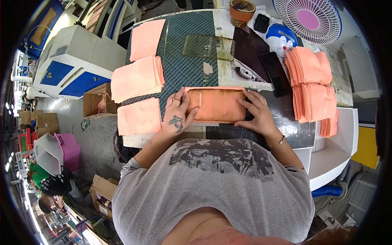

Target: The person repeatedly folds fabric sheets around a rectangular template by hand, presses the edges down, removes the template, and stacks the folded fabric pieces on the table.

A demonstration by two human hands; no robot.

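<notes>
A see-through, brownish-tinted plastic plate point(220, 107) lies over a salmon-orange sheet point(212, 87) near the table's front edge; a strip of the sheet shows along the plate's far side. My left hand point(177, 111) grips the plate's left end, thumb on its surface and fingers at the far corner. At the right end, my right hand point(258, 112) holds it with the thumb by the near edge and fingers at the far corner. Small slits or marks show through the plate. A second see-through plate point(208, 47) lies farther back on the green patterned mat point(179, 36).
Orange sheets lie in stacks point(139, 77) at left; thicker orange bundles point(312, 102) stand at right. A black phone point(272, 73), blue-and-white figure point(281, 38), white fan point(308, 18) and brown cup point(241, 12) occupy the right and far side. A white open tray point(335, 157) adjoins the table.
</notes>
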